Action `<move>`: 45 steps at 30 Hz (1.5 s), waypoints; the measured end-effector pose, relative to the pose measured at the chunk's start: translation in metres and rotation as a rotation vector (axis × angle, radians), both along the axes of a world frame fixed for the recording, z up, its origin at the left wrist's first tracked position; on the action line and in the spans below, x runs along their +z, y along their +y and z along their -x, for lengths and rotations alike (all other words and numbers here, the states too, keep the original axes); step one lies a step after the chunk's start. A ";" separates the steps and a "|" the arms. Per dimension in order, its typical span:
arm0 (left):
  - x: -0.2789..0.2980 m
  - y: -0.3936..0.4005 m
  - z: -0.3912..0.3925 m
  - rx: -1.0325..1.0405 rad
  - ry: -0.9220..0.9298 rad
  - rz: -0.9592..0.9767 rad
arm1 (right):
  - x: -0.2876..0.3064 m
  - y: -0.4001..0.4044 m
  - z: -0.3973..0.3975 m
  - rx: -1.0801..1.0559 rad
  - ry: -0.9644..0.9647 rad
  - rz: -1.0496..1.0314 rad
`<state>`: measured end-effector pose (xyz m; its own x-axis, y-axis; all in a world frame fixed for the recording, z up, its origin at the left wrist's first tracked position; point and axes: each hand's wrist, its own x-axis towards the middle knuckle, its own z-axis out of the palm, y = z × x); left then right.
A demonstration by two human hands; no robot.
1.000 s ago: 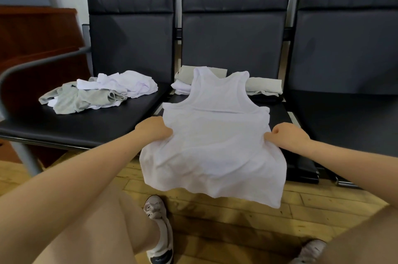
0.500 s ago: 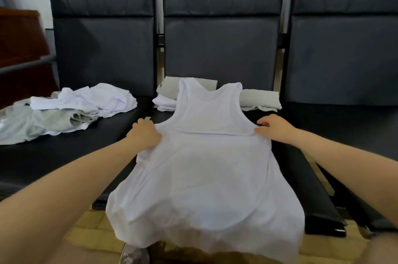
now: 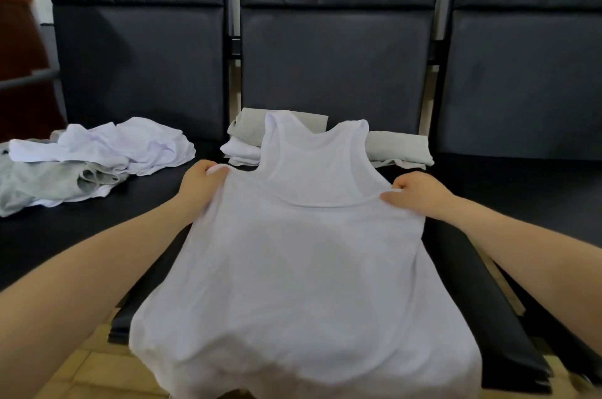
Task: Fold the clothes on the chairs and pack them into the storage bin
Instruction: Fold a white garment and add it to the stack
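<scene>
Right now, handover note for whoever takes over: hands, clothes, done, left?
Left hand and right hand each grip a side of the white tank top, spread over the middle chair seat.
Done: a folded stack at the back of that seat.
Left: fold this top, then the loose pile on the left chair.
Storage bin not in view; nothing visibly packed.

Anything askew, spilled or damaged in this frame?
Nothing damaged. The white sleeveless cotton top, gripped by the left hand and right hand, overhangs the black padded middle seat. A crumpled white and grey clothes heap lies unfolded on the left seat.
</scene>
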<state>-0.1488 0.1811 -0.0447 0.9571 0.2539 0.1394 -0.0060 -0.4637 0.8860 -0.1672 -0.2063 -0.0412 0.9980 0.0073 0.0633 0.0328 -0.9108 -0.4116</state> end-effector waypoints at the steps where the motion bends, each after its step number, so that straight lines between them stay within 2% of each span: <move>1: 0.002 0.000 0.000 0.008 0.003 0.106 | 0.000 -0.003 0.001 -0.007 -0.015 0.133; 3: 0.002 0.002 -0.001 0.015 0.033 0.183 | 0.002 -0.007 0.002 -0.050 -0.028 0.224; 5: -0.001 0.005 -0.002 0.033 0.072 0.102 | 0.003 -0.007 0.001 -0.093 -0.006 0.228; 9: -0.009 0.011 -0.005 0.028 0.060 -0.324 | -0.001 -0.004 0.001 -0.100 0.035 0.156; 13: -0.014 0.014 0.000 0.057 0.142 -0.604 | -0.003 0.010 0.008 -0.063 -0.054 -0.134; 18: -0.007 0.014 0.004 0.142 0.089 -0.934 | 0.000 0.016 0.008 -0.185 -0.099 -0.288; 20: -0.003 0.008 0.005 0.128 0.022 -0.892 | 0.005 0.018 0.006 -0.295 -0.156 -0.343; 24: 0.013 -0.011 -0.002 0.035 -0.135 -0.578 | 0.020 0.024 -0.006 -0.357 -0.181 -0.354; 26: 0.028 -0.024 -0.013 -0.029 -0.094 -0.482 | 0.030 0.027 -0.017 -0.311 -0.155 -0.362; 29: 0.049 -0.044 -0.036 -0.002 0.023 -0.388 | 0.051 0.038 -0.036 -0.242 -0.137 -0.391; 34: 0.060 -0.068 -0.093 0.037 0.078 -0.164 | 0.060 0.047 -0.092 -0.370 -0.122 -0.354; 36: 0.055 -0.075 -0.117 0.049 0.082 -0.169 | 0.055 0.046 -0.111 -0.372 -0.128 -0.277; 39: 0.043 -0.086 -0.151 0.087 0.037 -0.319 | 0.048 0.047 -0.140 -0.432 -0.091 -0.107; 41: 0.041 -0.096 -0.168 0.124 0.024 -0.459 | 0.045 0.048 -0.160 -0.478 -0.025 -0.113; 45: 0.035 -0.107 -0.206 0.180 0.089 -0.553 | 0.039 0.054 -0.191 -0.504 -0.002 -0.145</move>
<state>0.0572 0.0746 -0.0094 0.9197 0.3261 0.2188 0.1791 -0.8441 0.5054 0.0242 -0.1527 -0.0024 0.8753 -0.4827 0.0302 -0.3938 -0.7475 -0.5350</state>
